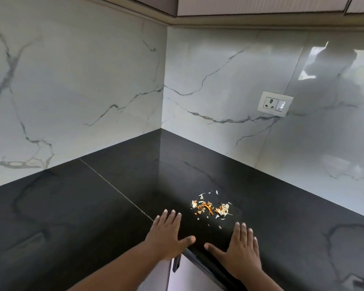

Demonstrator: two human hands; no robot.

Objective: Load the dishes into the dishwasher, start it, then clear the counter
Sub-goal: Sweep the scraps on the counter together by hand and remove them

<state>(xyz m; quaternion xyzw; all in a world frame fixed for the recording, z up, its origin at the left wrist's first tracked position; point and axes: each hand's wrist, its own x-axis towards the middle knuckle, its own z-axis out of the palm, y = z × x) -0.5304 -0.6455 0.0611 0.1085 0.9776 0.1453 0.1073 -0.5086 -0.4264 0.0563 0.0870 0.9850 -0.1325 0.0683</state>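
Both grips are flat with fingers apart: the left hand (167, 234) and the right hand (241, 250) rest on the black desk (76, 206) at lower centre. Just above them lie food scraps (211, 207). A wall socket (275, 103) sits at right on the marble wall (72, 80).

Two bare arms come up from the bottom of the frame. The left hand (168, 236) and the right hand (241, 248) wear no gloves, rings, or watch. No sleeves show on either forearm.
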